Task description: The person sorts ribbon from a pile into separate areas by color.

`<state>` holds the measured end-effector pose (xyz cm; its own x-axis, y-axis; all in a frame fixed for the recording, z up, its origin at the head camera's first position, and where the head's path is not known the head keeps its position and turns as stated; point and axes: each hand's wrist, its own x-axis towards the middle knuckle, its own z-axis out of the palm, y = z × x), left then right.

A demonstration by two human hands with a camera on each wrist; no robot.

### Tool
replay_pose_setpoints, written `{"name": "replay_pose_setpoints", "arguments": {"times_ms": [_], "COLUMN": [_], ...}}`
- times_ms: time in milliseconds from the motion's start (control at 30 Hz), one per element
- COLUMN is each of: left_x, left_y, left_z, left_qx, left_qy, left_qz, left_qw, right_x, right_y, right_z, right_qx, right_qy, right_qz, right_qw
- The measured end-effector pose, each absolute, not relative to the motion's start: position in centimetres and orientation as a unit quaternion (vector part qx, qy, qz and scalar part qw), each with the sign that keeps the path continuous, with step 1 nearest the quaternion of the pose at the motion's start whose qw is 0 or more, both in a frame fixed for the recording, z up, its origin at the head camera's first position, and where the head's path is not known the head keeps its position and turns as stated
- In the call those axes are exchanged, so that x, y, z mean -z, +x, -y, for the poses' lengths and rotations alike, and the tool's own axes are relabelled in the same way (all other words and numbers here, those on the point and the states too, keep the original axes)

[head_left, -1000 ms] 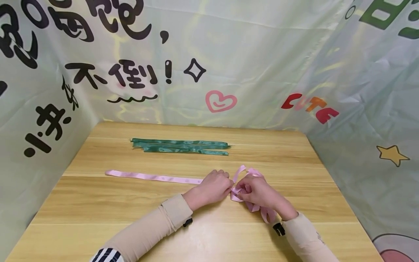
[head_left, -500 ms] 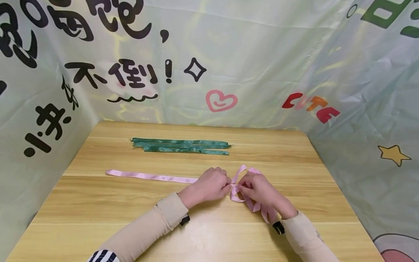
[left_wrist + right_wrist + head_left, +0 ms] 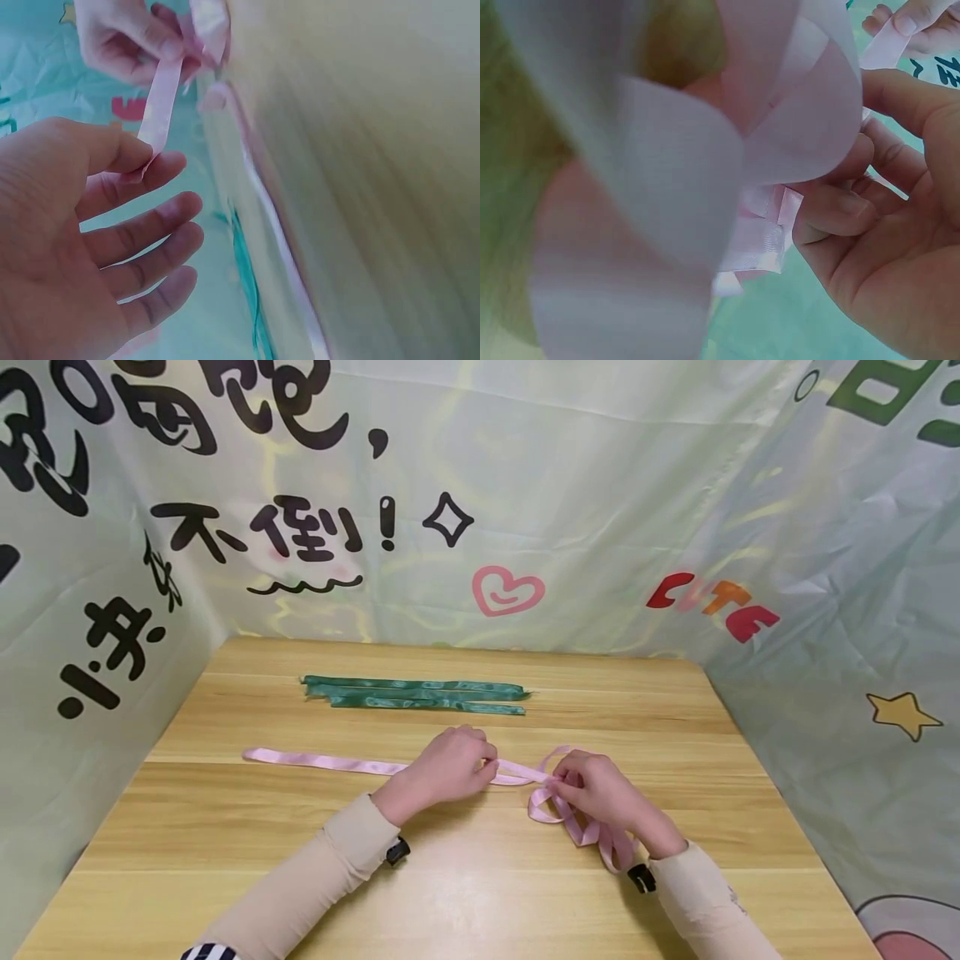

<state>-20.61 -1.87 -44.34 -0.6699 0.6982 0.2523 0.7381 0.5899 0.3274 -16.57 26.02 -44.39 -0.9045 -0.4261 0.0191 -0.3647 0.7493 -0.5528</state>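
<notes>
Pink satin ribbon (image 3: 330, 762) stretches across the table, a flat tail running left and a cluster of loops (image 3: 581, 835) bunched at the right. My left hand (image 3: 446, 766) pinches a ribbon end between thumb and index finger; its other fingers spread loosely in the left wrist view. From there a taut length of ribbon (image 3: 160, 105) runs to my right hand (image 3: 600, 793), which pinches the ribbon by the loops. Large loops (image 3: 675, 165) fill much of the right wrist view and partly hide the right fingertips.
Several dark green ribbon strips (image 3: 420, 693) lie side by side farther back on the wooden table (image 3: 480, 893). A printed cloth backdrop (image 3: 600, 485) with lettering and drawings rises behind the table and along both sides.
My left hand has moved left and slightly back, away from the right hand, drawing a length of pink ribbon out between them. The right hand has barely shifted.
</notes>
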Motion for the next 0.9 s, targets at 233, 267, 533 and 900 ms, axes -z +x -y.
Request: {"name": "replay_pose_setpoints", "arguments": {"times_ms": [233,267,533,900], "left_x": [44.0,43.9,43.8,44.0], "left_y": [-21.1,-21.2,-21.4,-21.3], "left_z": [4.8,5.2,8.2,10.9], "left_qx": [0.242,0.244,0.243,0.257], "left_qy": [-0.38,-0.375,-0.326,-0.298], "left_qz": [0.891,0.893,0.913,0.919], "left_qw": [0.054,0.051,0.024,0.004], "right_x": [44.2,44.2,44.2,44.5], "right_y": [-16.8,-16.8,-16.7,-16.6], "right_z": [-25.9,-25.9,-26.0,-26.1], "right_qx": [0.284,0.283,0.276,0.284], "right_qy": [-0.208,-0.208,-0.214,-0.212], "right_qz": [-0.934,-0.934,-0.932,-0.929], "right_qw": [0.062,0.066,0.102,0.107]}}
